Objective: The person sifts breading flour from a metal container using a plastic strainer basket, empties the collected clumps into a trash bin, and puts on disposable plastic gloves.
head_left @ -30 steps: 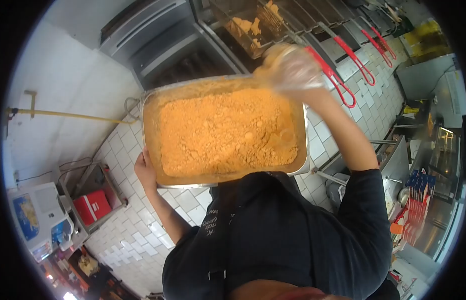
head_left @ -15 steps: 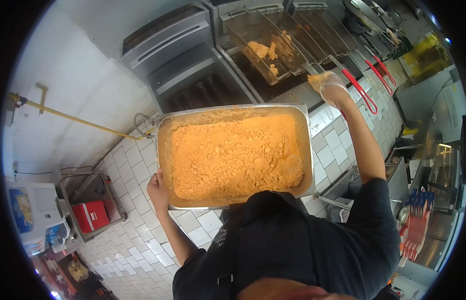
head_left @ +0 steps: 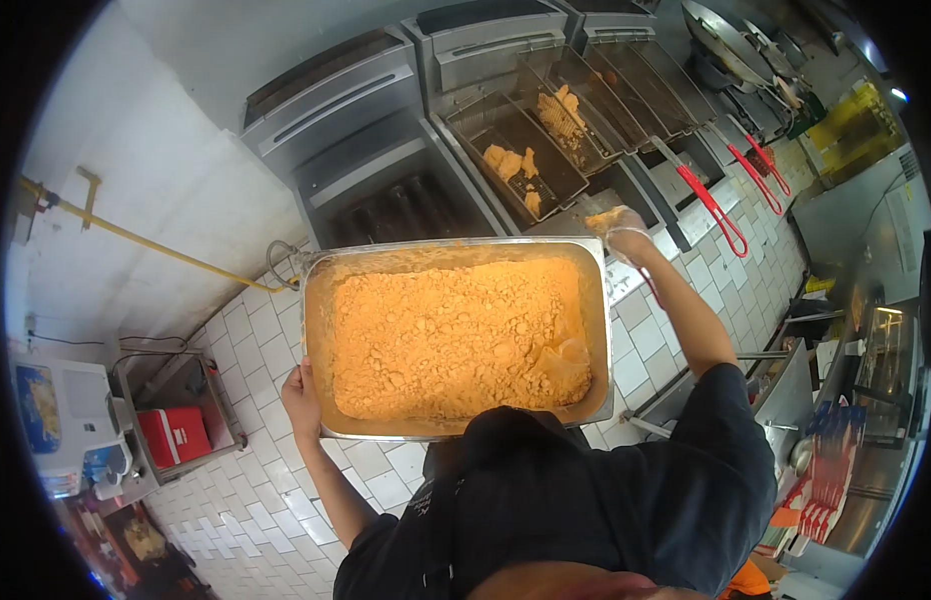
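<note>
A deep metal pan [head_left: 456, 427] of orange, crumbly breading [head_left: 446, 340] is in front of my body. My left hand [head_left: 303, 402] is closed on the pan's left edge, its fingers partly hidden by the wall. My right hand [head_left: 628, 238], in a clear plastic glove with breading stuck to the fingers, is closed around the handle of a fryer basket [head_left: 501, 125]. Red from that handle shows below the wrist. Several battered pieces [head_left: 506, 162] lie in this wire basket. Beside it, a second basket [head_left: 589, 150] holds more battered pieces [head_left: 563, 112].
Steel fryers [head_left: 386, 190] line the wall ahead. Further right are more baskets with red handles [head_left: 714, 210] and a stack of pans [head_left: 726, 45]. A yellow pipe [head_left: 146, 235] runs along the left wall. A red box [head_left: 174, 436] sits on a low metal stand.
My right hand has moved toward me and left, bringing the left basket away from the one beside it. My left hand remains on the pan, which appears slightly lower in view.
</note>
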`<state>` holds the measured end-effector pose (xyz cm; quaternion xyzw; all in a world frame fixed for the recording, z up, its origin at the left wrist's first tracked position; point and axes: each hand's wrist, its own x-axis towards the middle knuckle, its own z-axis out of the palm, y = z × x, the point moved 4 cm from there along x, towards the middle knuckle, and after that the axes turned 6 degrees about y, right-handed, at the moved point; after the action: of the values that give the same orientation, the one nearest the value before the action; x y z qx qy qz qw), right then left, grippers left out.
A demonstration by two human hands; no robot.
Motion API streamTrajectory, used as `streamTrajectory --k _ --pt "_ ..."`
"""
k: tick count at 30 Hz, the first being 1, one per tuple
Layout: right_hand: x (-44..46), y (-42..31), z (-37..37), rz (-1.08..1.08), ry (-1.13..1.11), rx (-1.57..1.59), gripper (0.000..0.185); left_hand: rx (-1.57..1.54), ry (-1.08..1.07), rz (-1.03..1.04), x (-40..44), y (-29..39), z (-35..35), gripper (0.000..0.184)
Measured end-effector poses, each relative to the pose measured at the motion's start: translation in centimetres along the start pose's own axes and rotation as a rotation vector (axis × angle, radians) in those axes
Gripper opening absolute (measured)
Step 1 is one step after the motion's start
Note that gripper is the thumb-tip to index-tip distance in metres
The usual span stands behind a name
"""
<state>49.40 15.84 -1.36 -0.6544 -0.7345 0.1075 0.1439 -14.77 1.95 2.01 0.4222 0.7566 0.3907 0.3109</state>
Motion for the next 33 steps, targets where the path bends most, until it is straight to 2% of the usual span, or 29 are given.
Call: streamTrajectory --k 1,3,5,6,7,9,10,11,12,13,14,15,16,17,19,21,23,25,26,27,29,31,33 --pt "-0.1 -1.4 -0.2 0.082 0.007 0.14 0.028 -0.047 -0.012 -0.007 0.0 0.3 0.2 0.045" --pt "-0.3 -2.1 0.0 0.106 0.013 0.202 0.022 -0.09 -0.026 -0.025 -0.5 0.1 0.4 0.044" --pt "0.9 0.7 3.6 0.074 -0.041 -0.229 0.021 -0.131 0.003 -0.01 -0.3 0.0 0.4 0.043" --pt "1.2 1.5 3.8 0.131 0.0 -0.134 0.027 -0.131 0.003 -0.01 -0.2 0.0 0.5 0.043" --pt "1.6 0.3 2.7 0.132 -0.002 -0.132 0.027 -0.127 0.002 -0.013 -0.2 0.0 0.3 0.043" --pt "2.3 -1.4 -1.0 0.291 -0.024 -0.175 0.032 -0.117 -0.004 -0.021 -0.1 -0.2 0.3 0.043" --pt "2.8 -3.0 -2.9 -0.013 0.02 -0.496 0.032 -0.119 -0.003 -0.024 0.0 -0.4 0.3 0.043" --pt "2.5 -6.3 -7.0 0.018 -0.06 -0.58 0.031 -0.121 -0.006 -0.026 -0.1 -0.5 0.3 0.043" --pt "3.1 -5.0 -8.6 0.182 0.14 -0.447 0.03 -0.115 -0.014 -0.029 -0.1 -0.4 0.3 0.043" --pt "3.0 -11.3 -14.8 0.379 -0.15 -0.449 0.03 -0.126 -0.027 -0.035 -0.2 -0.2 0.3 0.042" --pt "3.3 -10.0 -16.3 0.196 0.01 -0.547 0.032 -0.139 -0.039 -0.039 -0.2 -0.1 0.4 0.042" --pt "3.2 -8.7 -18.3 0.215 0.22 -0.55 0.04 -0.136 -0.045 -0.036 -0.3 0.0 0.5 0.042" --pt "3.1 -7.9 -20.0 0.282 0.228 -0.599 0.045 -0.158 -0.04 -0.032 -0.3 0.1 0.5 0.042" --pt "4.2 -3.6 -19.3 0.115 0.206 -0.779 0.045 -0.182 -0.034 -0.028 -0.3 0.2 0.6 0.042" --pt "4.1 1.6 -18.1 0.376 0.025 -0.607 0.036 -0.173 -0.026 -0.043 -0.4 0.7 0.4 0.042" --pt "5.1 6.4 -15.2 0.0 -0.066 -0.489 0.026 -0.187 0.001 -0.061 -0.5 0.7 0.4 0.042" --pt "5.7 6.9 -16.0 -0.023 -0.016 -0.576 0.025 -0.172 -0.009 -0.007 -0.3 0.4 0.4 0.042" --pt "5.5 9.3 -16.6 -0.025 0.106 -0.279 0.026 -0.17 -0.024 -0.018 -0.1 -0.5 0.3 0.042" --pt "5.1 9.7 -17.2 -0.084 0.067 -0.234 0.026 -0.162 -0.046 -0.021 0.1 -0.8 0.1 0.042" --pt "4.4 10.1 -16.7 -0.086 0.068 -0.225 0.026 -0.155 -0.041 -0.019 0.1 -0.8 0.0 0.042" --pt "3.1 11.4 -15.6 -0.032 0.054 -0.65 0.026 -0.114 0.001 -0.021 0.0 -0.5 0.3 0.043" --pt "-0.8 7.3 -16.5 0.427 0.275 -0.221 0.025 -0.149 0.024 -0.012 0.1 -0.6 0.2 0.044" --pt "-2.3 11.4 -11.7 0.284 0.161 -0.57 0.023 -0.188 0.039 -0.019 -0.7 -0.8 0.6 0.045"
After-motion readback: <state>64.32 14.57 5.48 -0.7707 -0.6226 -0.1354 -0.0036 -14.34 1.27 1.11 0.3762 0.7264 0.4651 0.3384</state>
